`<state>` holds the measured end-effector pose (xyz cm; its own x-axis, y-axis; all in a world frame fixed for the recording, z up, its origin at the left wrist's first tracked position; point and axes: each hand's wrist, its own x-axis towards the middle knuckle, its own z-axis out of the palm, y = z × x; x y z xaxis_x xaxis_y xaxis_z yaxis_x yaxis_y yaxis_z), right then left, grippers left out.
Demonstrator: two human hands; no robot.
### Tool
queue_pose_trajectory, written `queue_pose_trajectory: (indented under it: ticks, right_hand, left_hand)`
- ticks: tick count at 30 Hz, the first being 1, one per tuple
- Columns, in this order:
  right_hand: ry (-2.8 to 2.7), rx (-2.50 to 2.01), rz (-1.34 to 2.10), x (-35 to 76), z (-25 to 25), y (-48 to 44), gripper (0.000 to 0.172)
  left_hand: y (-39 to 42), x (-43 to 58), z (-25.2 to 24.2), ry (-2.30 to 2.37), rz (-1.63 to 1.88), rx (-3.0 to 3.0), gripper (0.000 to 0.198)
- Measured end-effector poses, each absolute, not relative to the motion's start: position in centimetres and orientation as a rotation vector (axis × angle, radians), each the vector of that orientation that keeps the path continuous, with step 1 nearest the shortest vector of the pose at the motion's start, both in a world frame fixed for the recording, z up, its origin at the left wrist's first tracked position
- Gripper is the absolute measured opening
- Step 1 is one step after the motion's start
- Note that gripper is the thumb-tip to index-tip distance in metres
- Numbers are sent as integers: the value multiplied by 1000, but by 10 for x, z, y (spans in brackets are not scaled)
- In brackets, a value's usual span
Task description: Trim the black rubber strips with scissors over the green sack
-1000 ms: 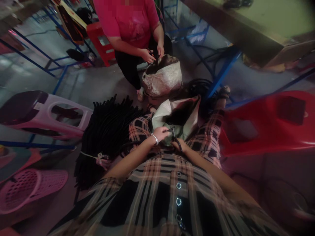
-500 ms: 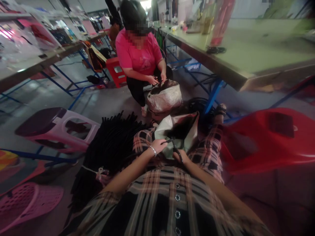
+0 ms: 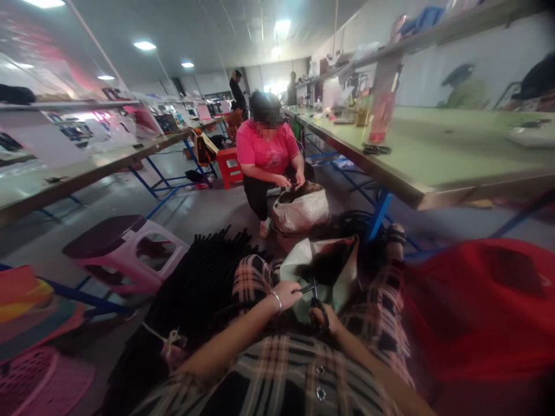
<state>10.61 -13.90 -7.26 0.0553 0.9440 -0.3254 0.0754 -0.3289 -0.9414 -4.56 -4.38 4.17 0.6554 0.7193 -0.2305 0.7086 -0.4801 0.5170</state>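
Note:
Between my knees stands a pale open sack (image 3: pixel 299 260), its inside dark. Over its mouth my left hand (image 3: pixel 288 293), with a bracelet at the wrist, is closed on a thin black strip (image 3: pixel 307 288). My right hand (image 3: pixel 324 319) grips black-handled scissors (image 3: pixel 319 309), whose blades point up beside the strip's end. Whether the blades touch the strip I cannot tell. To my left lies a large bundle of black strips (image 3: pixel 195 283), tied with a light cord (image 3: pixel 158 334).
A person in a pink shirt (image 3: pixel 269 150) crouches ahead at another sack (image 3: pixel 301 214). A pink stool (image 3: pixel 125 254) and a pink basket (image 3: pixel 52 381) are on the left. At right are a red stool (image 3: pixel 472 312) and a long table (image 3: pixel 455 150) holding another pair of scissors (image 3: pixel 376 149).
My view has tilted up, so the scene sits lower and more ceiling shows. Both hands stay over the sack, still holding the strip and scissors.

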Motion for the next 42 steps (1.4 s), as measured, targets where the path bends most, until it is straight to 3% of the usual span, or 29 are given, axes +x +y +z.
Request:
queue_pose_trajectory:
  ticks: [15,25,42]
  right_hand:
    - [-1327,-1840,1092,128,-56,-140,22]
    - [-1379,-1991,1050,135,-65,-132,24]
    - [-1306,-1991,1087,140,-76,-137,19]
  left_hand:
    - [-30,-27,12,1157,115,1901,28]
    - [-25,-14,1,1224,90,1565,18]
    - [-30,-20,-6,1273,104,1554,15]
